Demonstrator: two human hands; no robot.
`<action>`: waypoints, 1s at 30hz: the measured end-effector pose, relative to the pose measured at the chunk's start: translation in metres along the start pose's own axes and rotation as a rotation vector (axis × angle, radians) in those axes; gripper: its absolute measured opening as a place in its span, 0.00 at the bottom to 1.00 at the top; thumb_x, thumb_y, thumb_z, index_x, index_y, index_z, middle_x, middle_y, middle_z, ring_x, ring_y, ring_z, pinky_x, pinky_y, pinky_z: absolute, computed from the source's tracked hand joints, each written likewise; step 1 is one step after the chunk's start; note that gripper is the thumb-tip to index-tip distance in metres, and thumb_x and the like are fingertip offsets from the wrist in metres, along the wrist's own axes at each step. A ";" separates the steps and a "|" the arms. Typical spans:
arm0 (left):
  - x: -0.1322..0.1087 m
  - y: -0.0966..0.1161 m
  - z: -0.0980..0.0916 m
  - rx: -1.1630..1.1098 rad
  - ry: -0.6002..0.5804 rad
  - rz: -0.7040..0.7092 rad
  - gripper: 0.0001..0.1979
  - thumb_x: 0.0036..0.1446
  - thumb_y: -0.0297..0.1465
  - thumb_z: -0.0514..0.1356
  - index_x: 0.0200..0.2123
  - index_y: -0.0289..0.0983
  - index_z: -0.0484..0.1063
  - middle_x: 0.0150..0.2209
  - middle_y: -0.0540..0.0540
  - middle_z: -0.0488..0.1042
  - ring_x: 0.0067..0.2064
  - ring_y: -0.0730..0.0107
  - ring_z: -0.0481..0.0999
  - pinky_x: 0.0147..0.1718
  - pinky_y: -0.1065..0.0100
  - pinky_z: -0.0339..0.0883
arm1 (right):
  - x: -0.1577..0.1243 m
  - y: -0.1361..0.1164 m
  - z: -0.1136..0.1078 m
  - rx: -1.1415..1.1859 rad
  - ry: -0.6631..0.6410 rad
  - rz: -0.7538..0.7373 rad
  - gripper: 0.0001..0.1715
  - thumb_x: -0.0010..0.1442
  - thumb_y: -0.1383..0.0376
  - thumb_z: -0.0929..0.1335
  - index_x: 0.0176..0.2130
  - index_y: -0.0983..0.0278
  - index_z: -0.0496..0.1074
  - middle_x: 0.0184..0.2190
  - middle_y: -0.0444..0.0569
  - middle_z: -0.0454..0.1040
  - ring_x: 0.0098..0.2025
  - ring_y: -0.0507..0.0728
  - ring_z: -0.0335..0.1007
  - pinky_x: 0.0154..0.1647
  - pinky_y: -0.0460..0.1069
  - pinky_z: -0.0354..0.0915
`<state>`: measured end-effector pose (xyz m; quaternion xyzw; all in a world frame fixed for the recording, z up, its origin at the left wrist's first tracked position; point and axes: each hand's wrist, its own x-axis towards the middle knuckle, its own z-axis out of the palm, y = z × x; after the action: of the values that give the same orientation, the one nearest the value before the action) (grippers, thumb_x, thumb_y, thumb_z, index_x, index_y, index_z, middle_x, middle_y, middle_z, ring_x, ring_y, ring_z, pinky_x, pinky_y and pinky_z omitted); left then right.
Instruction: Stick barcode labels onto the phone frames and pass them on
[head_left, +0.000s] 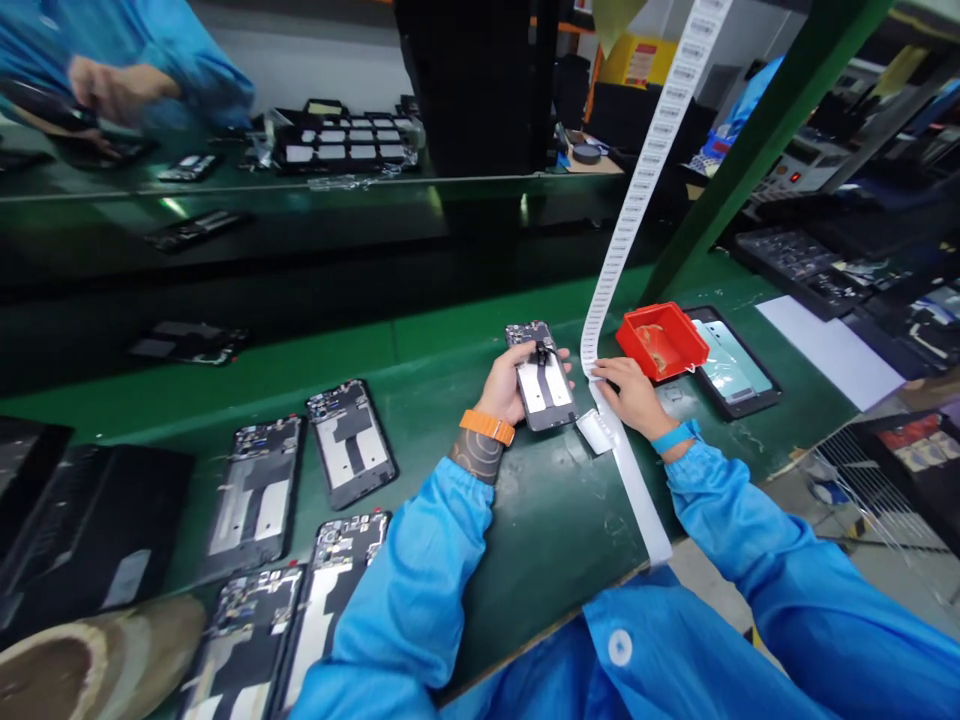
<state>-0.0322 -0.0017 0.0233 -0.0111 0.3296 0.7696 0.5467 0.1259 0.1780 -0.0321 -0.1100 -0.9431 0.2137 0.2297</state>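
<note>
Left hand (504, 388) grips open phone chassis (546, 385), centre frame. Right hand (634, 395) pinches label strip (637, 190) beside red bin (661, 340). Best hold chassis level, peel label slowly, avoid creases.

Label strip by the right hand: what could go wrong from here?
The label strip hangs long from above and trails past the edge of the bench. A tug by the right hand could tear or twist it. The phone frame is gripped by the left hand alone, so it might slip. The red bin sits right behind the right hand and could get knocked.
</note>
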 end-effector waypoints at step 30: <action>0.016 -0.026 0.009 0.148 -0.088 -0.244 0.35 0.59 0.62 0.52 0.35 0.34 0.72 0.24 0.44 0.74 0.24 0.65 0.75 0.28 0.63 0.73 | -0.006 -0.040 -0.031 0.446 0.342 0.321 0.08 0.63 0.57 0.68 0.37 0.59 0.71 0.32 0.48 0.77 0.32 0.58 0.76 0.35 0.55 0.74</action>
<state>-0.0137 0.0215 0.0117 0.0230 0.3573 0.6710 0.6493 0.1413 0.1519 0.0083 -0.2385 -0.7914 0.4272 0.3664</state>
